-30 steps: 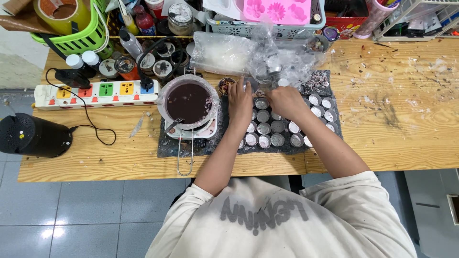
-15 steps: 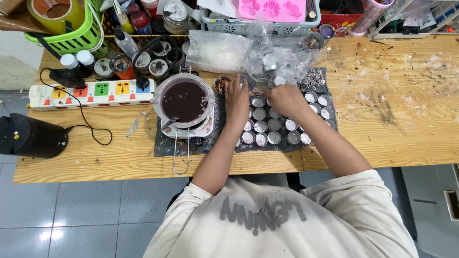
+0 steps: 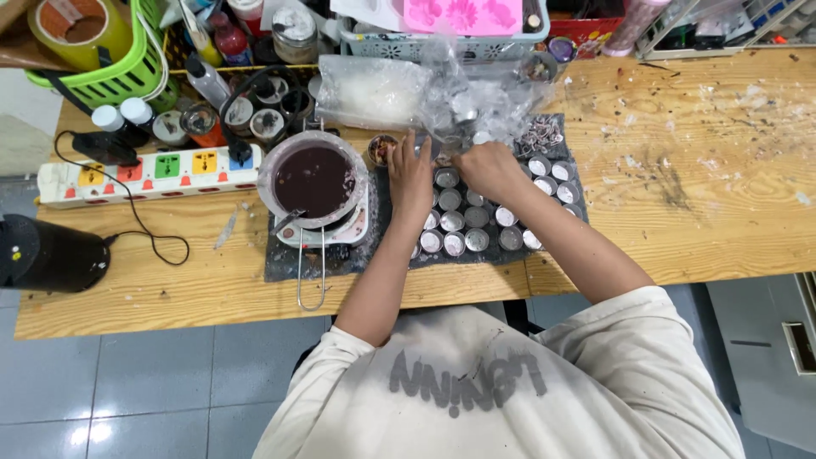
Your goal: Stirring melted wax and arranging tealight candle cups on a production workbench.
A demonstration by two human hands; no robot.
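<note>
Both my hands rest over several small round metal cups [image 3: 476, 217] set in rows on a dark mat [image 3: 552, 144]. My left hand [image 3: 410, 178] lies flat near the mat's left side, fingers pointing away from me. My right hand [image 3: 486, 166] is curled at the far row, fingertips beside a cup [image 3: 446, 178]; whether it pinches anything I cannot tell. A pot of dark brown liquid [image 3: 314, 180] stands on a small white burner [image 3: 327, 234] just left of my left hand.
Crumpled clear plastic bags [image 3: 425, 93] lie beyond the cups. A white power strip [image 3: 144, 174], a green basket [image 3: 102, 59], bottles and jars crowd the far left. A black round object [image 3: 47, 253] sits at the left edge. The wooden table [image 3: 697, 170] stretches right.
The view has tilted a little, so the table sits lower in the frame. My hands have stayed over the cups, reaching slightly further toward the far row.
</note>
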